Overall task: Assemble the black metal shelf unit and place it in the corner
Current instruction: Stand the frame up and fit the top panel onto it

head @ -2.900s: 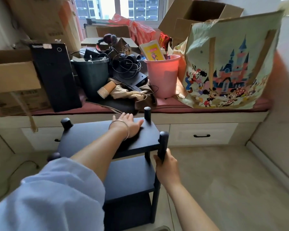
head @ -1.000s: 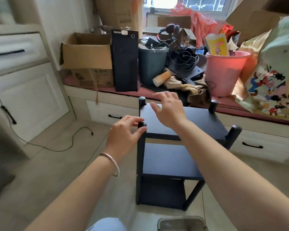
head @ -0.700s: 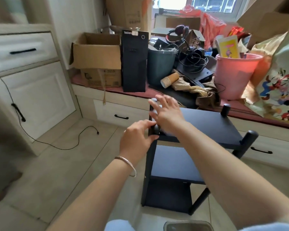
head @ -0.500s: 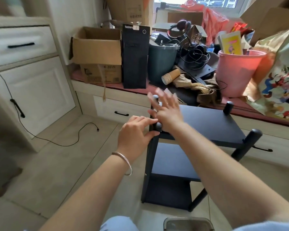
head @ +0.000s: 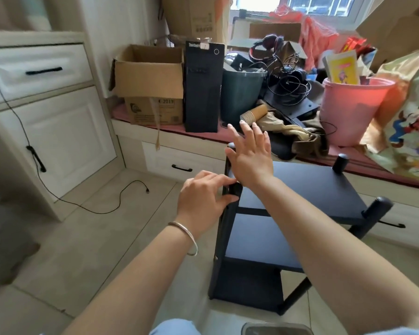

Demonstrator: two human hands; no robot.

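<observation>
Since all three tiers look bolted up already, the black shelf unit [head: 298, 189] is parked on the floor against the window-bench drawers [head: 182, 163]. Its near-left post cap [head: 235, 188] is pinched by the left hand [head: 203, 201], probably for steering. The right hand [head: 252, 155] is held flat and spread, gripping nothing, seemingly to steady things.

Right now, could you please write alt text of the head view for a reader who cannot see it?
A person's left hand pinches the near-left post cap of a black metal shelf unit standing on a tiled floor, while the right hand hovers open above its top. Behind it, a window seat holds a cardboard box, a computer tower and a pink bucket.
</observation>
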